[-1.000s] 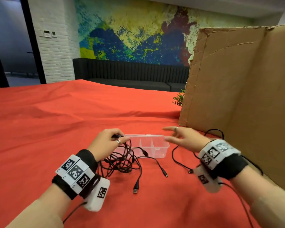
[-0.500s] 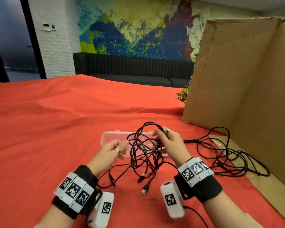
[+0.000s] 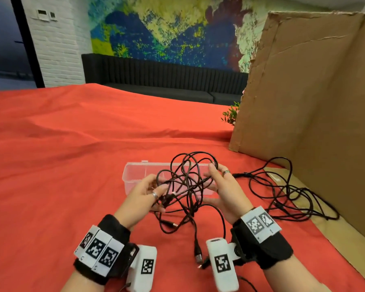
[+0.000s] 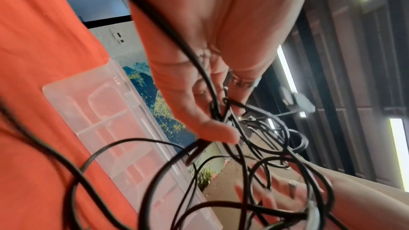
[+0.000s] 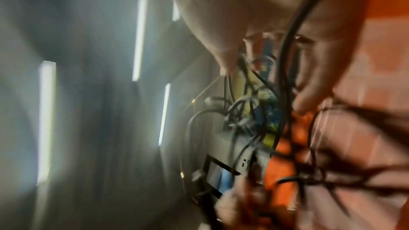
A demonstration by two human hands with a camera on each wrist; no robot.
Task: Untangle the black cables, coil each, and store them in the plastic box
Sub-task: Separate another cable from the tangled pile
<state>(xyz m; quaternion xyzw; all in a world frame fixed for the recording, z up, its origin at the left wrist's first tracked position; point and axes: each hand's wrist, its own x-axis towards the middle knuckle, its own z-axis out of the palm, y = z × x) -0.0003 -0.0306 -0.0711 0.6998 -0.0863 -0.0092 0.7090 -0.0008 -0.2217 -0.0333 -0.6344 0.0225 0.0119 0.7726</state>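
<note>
- Above the red cloth, I see my left hand pinching the black cables.
- My right hand grips their loops too.
- The plastic box sits just behind.

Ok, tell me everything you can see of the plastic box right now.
The plastic box is clear, long and rectangular, lying flat and open-topped on the red cloth just beyond both hands. The left wrist view shows thin inner dividers making several compartments, and no cable inside the part that shows. A small tab sticks up on its far rim. The tangle of black cables is held in front of it, hiding its right half; whether any loop touches it I cannot tell.
</note>
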